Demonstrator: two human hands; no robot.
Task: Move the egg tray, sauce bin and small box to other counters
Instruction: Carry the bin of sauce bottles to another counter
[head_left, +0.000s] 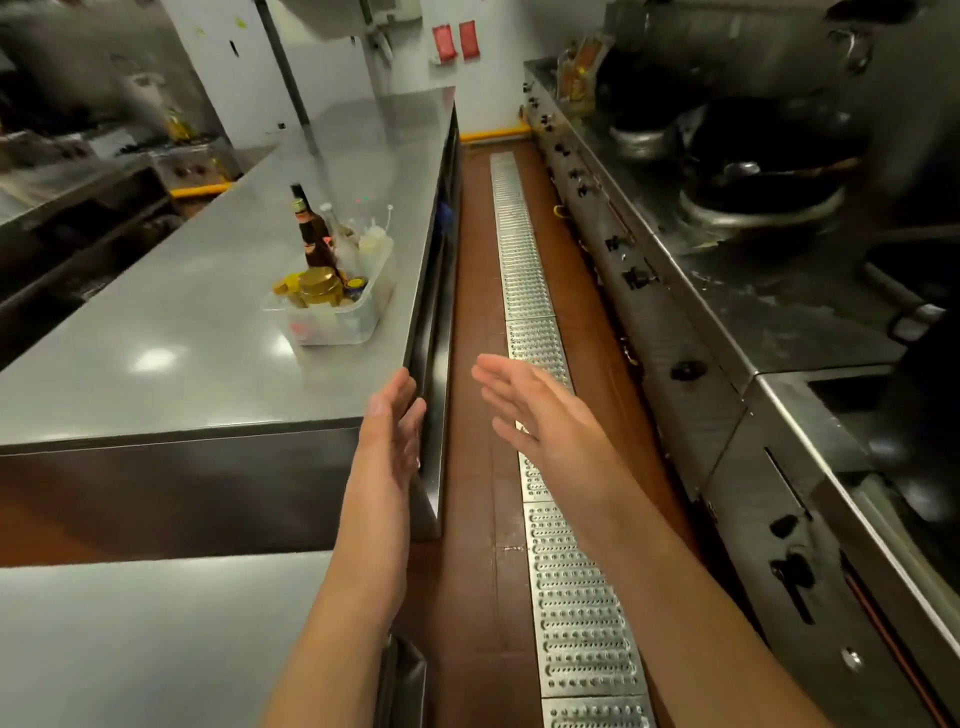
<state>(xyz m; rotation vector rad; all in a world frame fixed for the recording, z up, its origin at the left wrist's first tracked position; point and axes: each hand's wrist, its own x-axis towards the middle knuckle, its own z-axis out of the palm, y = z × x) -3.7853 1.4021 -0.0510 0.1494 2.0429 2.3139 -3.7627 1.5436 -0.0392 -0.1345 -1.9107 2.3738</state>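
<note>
The sauce bin (340, 322), a clear plastic tub packed with bottles, jars and squeeze bottles, stands near the right edge of a long steel counter (197, 291). My left hand (392, 421) is held out with straight fingers by that counter's near right corner, below the bin and apart from it. My right hand (530, 410) reaches forward over the aisle, fingers straight and spread, holding nothing. No egg tray or small box is in view.
A second steel counter (156, 639) lies at the bottom left, separated by a gap. A brown-floored aisle with a metal drain grate (540, 415) runs ahead. On the right is a wok range (753, 197) with knobs along its front.
</note>
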